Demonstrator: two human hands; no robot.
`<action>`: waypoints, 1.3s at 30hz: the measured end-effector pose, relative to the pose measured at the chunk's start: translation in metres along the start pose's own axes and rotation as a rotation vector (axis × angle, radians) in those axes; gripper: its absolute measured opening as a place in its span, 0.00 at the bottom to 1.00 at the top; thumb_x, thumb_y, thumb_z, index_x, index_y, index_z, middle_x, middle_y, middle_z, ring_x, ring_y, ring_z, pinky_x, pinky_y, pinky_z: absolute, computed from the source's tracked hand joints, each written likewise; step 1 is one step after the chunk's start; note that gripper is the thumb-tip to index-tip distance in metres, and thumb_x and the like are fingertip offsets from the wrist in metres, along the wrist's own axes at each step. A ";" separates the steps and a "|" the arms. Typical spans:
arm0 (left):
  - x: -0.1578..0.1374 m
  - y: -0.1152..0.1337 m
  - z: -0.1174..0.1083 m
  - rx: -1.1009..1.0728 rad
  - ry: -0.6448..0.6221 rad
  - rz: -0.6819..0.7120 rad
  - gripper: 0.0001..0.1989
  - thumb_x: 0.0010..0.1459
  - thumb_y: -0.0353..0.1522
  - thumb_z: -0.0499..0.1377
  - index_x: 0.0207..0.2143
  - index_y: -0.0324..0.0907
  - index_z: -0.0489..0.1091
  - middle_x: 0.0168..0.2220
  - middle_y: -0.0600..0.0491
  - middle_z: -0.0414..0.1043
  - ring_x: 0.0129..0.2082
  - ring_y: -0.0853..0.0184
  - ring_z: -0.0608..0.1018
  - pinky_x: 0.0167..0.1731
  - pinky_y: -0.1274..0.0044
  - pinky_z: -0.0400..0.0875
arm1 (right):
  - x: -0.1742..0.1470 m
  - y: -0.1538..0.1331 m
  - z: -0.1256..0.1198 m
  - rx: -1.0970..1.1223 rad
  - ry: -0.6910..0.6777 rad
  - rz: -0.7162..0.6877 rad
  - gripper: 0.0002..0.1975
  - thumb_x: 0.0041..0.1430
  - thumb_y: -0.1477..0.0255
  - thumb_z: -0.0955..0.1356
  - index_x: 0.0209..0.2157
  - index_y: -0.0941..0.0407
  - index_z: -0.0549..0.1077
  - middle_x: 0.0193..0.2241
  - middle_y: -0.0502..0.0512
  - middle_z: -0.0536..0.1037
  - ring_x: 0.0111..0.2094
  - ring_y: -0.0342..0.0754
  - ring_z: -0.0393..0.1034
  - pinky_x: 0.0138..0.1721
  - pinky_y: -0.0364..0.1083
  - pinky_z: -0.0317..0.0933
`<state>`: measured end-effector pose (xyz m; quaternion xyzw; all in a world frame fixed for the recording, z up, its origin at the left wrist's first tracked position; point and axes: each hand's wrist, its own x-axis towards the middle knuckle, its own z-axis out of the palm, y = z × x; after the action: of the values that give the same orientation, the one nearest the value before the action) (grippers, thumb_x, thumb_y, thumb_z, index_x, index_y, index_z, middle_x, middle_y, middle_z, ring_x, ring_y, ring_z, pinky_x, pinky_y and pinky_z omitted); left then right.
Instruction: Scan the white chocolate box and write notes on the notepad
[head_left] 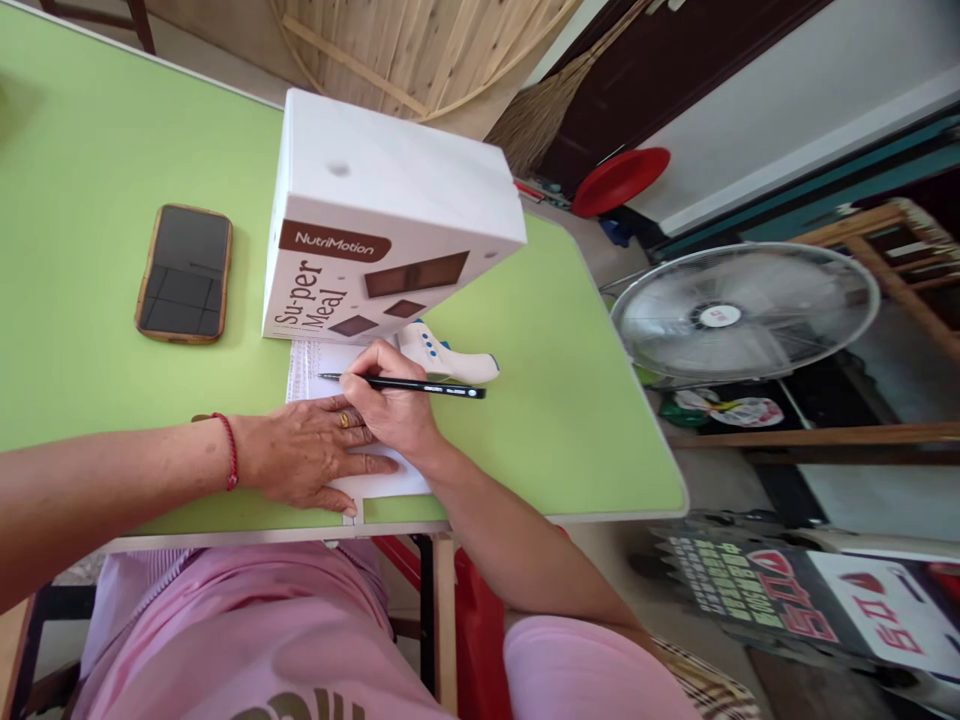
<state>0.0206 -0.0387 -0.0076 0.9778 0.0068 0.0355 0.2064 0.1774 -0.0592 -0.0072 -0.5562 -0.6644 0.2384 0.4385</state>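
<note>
My right hand [394, 408] grips a black pen [427, 386], its tip at the written part of a white sheet of paper [394, 480]. Small lines of writing show near the sheet's upper left. Spread flat on the paper is my left hand [319, 455], fingers pointing right, with a ring and a red cord at the wrist. Right behind the paper stands a white box [397, 165] with "NutriMotion" and "Super Meal" printed on it. Beside my right hand, partly behind the pen, lies a white handheld device [450, 358] with blue buttons.
A phone [186, 272] in a brown case lies left of the box on the green table [585, 440]. Past the table's right edge are a standing fan [742, 315] and a wooden rack [885, 430]. A red basin [621, 181] and a straw broom [547, 110] are farther back.
</note>
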 end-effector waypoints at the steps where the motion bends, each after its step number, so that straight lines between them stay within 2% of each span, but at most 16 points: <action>1: 0.000 0.000 0.000 -0.001 -0.009 -0.001 0.31 0.65 0.46 0.57 0.65 0.40 0.61 0.66 0.39 0.59 0.67 0.50 0.61 0.67 0.60 0.49 | 0.000 0.000 0.000 -0.004 -0.005 0.006 0.07 0.53 0.71 0.64 0.23 0.53 0.63 0.19 0.44 0.66 0.21 0.41 0.59 0.24 0.42 0.60; 4: 0.000 0.000 -0.001 0.007 -0.032 -0.010 0.32 0.65 0.46 0.56 0.66 0.41 0.60 0.67 0.40 0.57 0.68 0.51 0.59 0.68 0.61 0.48 | 0.001 0.000 0.000 -0.008 0.002 0.014 0.07 0.52 0.70 0.64 0.23 0.53 0.63 0.19 0.44 0.66 0.21 0.41 0.59 0.24 0.42 0.60; 7: 0.000 0.000 -0.001 0.016 -0.043 -0.013 0.32 0.66 0.47 0.56 0.67 0.42 0.59 0.68 0.41 0.54 0.70 0.53 0.56 0.69 0.62 0.43 | 0.000 0.000 0.000 -0.001 0.070 0.015 0.06 0.52 0.69 0.64 0.23 0.53 0.64 0.19 0.44 0.67 0.21 0.42 0.61 0.25 0.42 0.61; 12: -0.002 -0.002 0.005 -0.004 0.028 0.022 0.31 0.65 0.46 0.56 0.65 0.40 0.61 0.68 0.40 0.55 0.69 0.52 0.56 0.69 0.61 0.44 | -0.001 -0.001 0.000 0.053 0.135 -0.005 0.05 0.53 0.69 0.65 0.25 0.53 0.65 0.20 0.45 0.69 0.22 0.42 0.63 0.25 0.43 0.61; 15: -0.002 -0.003 0.007 -0.008 0.059 0.030 0.31 0.65 0.46 0.57 0.65 0.39 0.62 0.67 0.39 0.58 0.69 0.51 0.59 0.69 0.60 0.44 | -0.003 0.000 0.000 0.083 0.109 -0.020 0.04 0.54 0.68 0.65 0.28 0.53 0.69 0.22 0.46 0.72 0.23 0.42 0.66 0.26 0.43 0.63; 19: -0.001 -0.002 0.005 0.010 0.025 0.025 0.32 0.65 0.47 0.56 0.65 0.39 0.62 0.67 0.40 0.57 0.69 0.52 0.57 0.69 0.60 0.43 | -0.006 0.001 -0.002 0.040 0.054 -0.043 0.07 0.59 0.67 0.64 0.34 0.53 0.72 0.25 0.48 0.75 0.25 0.43 0.68 0.28 0.44 0.66; 22: -0.001 -0.001 0.004 -0.015 0.015 0.014 0.31 0.65 0.46 0.56 0.65 0.40 0.62 0.67 0.41 0.57 0.68 0.51 0.58 0.68 0.60 0.45 | -0.005 -0.001 -0.006 -0.016 -0.022 -0.174 0.08 0.63 0.69 0.63 0.37 0.53 0.73 0.29 0.50 0.77 0.28 0.44 0.71 0.32 0.45 0.67; 25: -0.003 0.000 0.005 -0.081 0.010 -0.046 0.31 0.66 0.47 0.55 0.66 0.44 0.60 0.65 0.42 0.62 0.65 0.49 0.64 0.66 0.58 0.52 | -0.001 -0.006 -0.018 -0.170 -0.223 -0.411 0.10 0.66 0.73 0.61 0.38 0.53 0.75 0.33 0.54 0.77 0.33 0.46 0.72 0.35 0.45 0.67; 27: -0.003 0.000 0.005 -0.089 0.017 -0.057 0.31 0.66 0.48 0.54 0.67 0.45 0.59 0.65 0.42 0.62 0.65 0.50 0.64 0.66 0.59 0.52 | 0.000 -0.011 -0.031 -0.337 -0.354 -0.493 0.12 0.67 0.75 0.60 0.39 0.54 0.76 0.33 0.56 0.75 0.34 0.47 0.71 0.35 0.46 0.66; 31: -0.002 -0.001 0.002 -0.033 0.029 0.013 0.31 0.66 0.47 0.55 0.66 0.41 0.61 0.68 0.40 0.54 0.70 0.53 0.56 0.69 0.61 0.43 | -0.004 -0.016 -0.060 -0.642 -0.495 -0.463 0.14 0.69 0.77 0.59 0.45 0.57 0.75 0.37 0.59 0.75 0.39 0.51 0.71 0.39 0.48 0.65; 35: -0.003 0.000 0.000 -0.015 0.020 0.023 0.30 0.67 0.46 0.53 0.65 0.41 0.61 0.70 0.39 0.50 0.70 0.54 0.54 0.69 0.59 0.43 | -0.007 -0.012 -0.075 -0.861 -0.469 -0.383 0.17 0.67 0.82 0.58 0.46 0.59 0.75 0.39 0.62 0.76 0.41 0.54 0.70 0.40 0.50 0.63; 39: -0.004 -0.001 0.000 -0.010 0.044 0.028 0.28 0.67 0.46 0.54 0.63 0.40 0.64 0.68 0.38 0.56 0.69 0.53 0.58 0.69 0.59 0.45 | -0.006 -0.007 -0.075 -0.954 -0.465 -0.333 0.21 0.63 0.86 0.56 0.44 0.59 0.76 0.37 0.62 0.75 0.39 0.55 0.69 0.38 0.51 0.62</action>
<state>0.0166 -0.0383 -0.0086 0.9757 -0.0025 0.0597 0.2106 0.2367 -0.0796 0.0341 -0.5133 -0.8570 -0.0452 0.0117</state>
